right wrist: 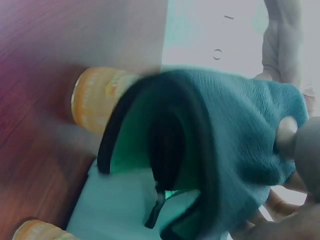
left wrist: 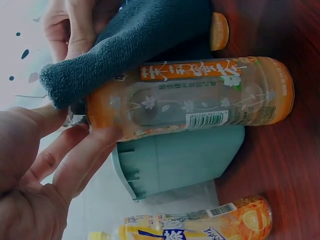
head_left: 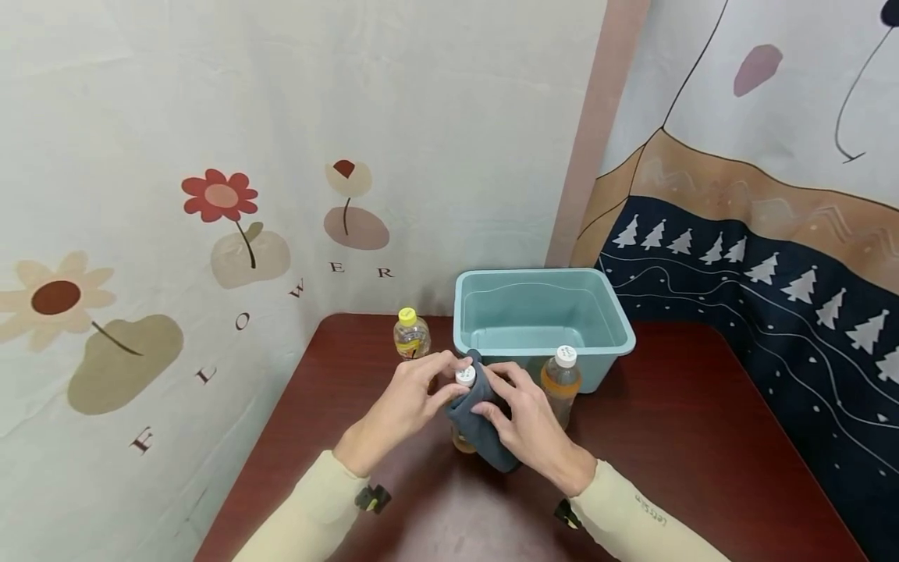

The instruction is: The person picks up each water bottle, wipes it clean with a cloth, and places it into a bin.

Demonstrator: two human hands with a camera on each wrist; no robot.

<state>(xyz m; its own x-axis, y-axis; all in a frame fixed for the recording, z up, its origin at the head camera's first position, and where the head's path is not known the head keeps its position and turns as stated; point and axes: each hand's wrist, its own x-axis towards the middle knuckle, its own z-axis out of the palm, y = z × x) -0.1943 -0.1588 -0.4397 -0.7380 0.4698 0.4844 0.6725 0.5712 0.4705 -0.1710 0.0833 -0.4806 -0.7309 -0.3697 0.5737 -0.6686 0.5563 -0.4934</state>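
A clear bottle point(left wrist: 200, 102) with orange bands and a white cap point(head_left: 465, 377) stands upright on the table, partly hidden behind a dark blue-grey cloth point(head_left: 485, 429). My left hand point(head_left: 410, 390) pinches its neck just under the cap, thumb on one side and fingers on the other. With thumb and fingers, my right hand point(head_left: 530, 414) grips the cloth, which drapes over the neck and down the bottle's right side. A dark edge and a small cord show on the cloth point(right wrist: 245, 125) in the right wrist view.
Behind the hands sits a light blue plastic bin point(head_left: 597, 370). Another white-capped bottle point(head_left: 560, 386) stands before it, close to my right hand. A yellow-capped bottle point(head_left: 411, 337) is at the bin's left. The dark red table point(head_left: 674, 437) meets printed curtains at the back.
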